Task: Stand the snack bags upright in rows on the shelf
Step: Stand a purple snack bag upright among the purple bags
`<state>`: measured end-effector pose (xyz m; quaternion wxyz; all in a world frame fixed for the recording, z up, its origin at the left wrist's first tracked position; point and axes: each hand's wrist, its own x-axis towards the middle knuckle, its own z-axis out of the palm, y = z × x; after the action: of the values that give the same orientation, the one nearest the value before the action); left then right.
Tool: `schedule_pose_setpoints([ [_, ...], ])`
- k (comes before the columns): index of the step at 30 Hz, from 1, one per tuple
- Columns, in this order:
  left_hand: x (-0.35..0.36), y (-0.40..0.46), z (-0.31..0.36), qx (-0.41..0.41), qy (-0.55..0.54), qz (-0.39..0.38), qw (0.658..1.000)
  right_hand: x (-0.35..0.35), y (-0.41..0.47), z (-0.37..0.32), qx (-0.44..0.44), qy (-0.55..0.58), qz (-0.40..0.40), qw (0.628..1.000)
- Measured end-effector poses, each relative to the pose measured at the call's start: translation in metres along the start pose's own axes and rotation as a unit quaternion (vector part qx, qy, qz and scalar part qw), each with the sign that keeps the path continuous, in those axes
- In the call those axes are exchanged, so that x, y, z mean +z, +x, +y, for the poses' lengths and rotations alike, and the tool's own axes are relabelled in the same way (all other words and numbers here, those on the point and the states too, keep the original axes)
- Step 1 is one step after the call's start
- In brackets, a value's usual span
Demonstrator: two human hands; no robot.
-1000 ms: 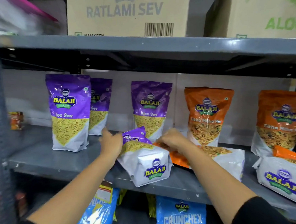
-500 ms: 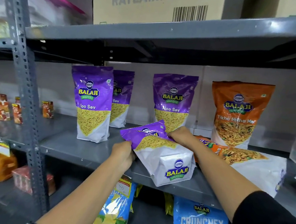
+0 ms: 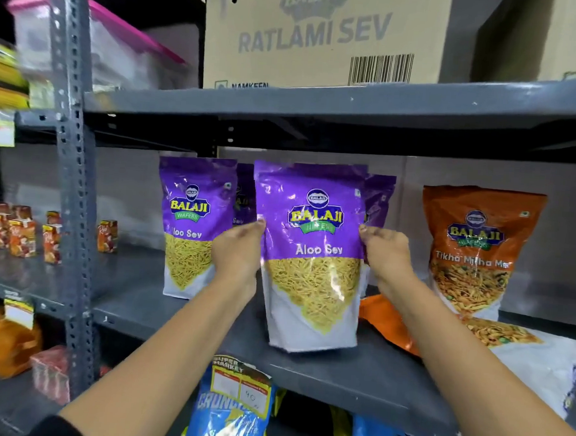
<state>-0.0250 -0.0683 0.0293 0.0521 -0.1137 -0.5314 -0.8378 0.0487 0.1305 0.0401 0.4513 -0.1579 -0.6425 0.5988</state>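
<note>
A purple Aloo Sev bag (image 3: 311,263) stands upright near the front of the grey shelf (image 3: 364,374), its base on the board. My left hand (image 3: 239,252) grips its left edge and my right hand (image 3: 384,254) grips its right edge. Another purple Aloo Sev bag (image 3: 193,225) stands upright to the left. Two more purple bags are partly hidden behind. An orange Tikha Mitha Mix bag (image 3: 473,249) stands upright at the right, and an orange bag (image 3: 495,341) lies flat in front of it.
A Ratlami Sev carton (image 3: 324,38) sits on the shelf above. Blue Crunchex bags (image 3: 231,413) hang below the shelf edge. A slotted steel upright (image 3: 70,171) stands at the left, with small juice cartons (image 3: 19,235) on the neighbouring shelf beyond it.
The purple bag lay tilted on its side at the shelf front; both hands have raised it upright. The view has shifted left and closer.
</note>
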Motion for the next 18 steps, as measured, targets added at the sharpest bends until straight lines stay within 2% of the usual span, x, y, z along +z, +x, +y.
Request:
schedule_pose_setpoints([
  [3,0.007,0.01,0.009,0.037,0.024,0.022,0.999,0.009,-0.007,-0.003,-0.057,-0.017,0.039,0.998],
  [6,0.012,0.027,0.007,0.043,0.019,0.042,0.998,0.019,-0.006,0.003,-0.079,-0.013,0.043,0.996],
  [9,0.011,0.039,0.001,0.019,0.026,0.045,0.998,0.027,-0.007,0.011,-0.066,-0.015,0.042,0.997],
  [18,0.01,0.049,-0.022,0.017,0.023,0.054,0.998,0.023,-0.008,0.015,-0.044,-0.026,0.002,0.999],
])
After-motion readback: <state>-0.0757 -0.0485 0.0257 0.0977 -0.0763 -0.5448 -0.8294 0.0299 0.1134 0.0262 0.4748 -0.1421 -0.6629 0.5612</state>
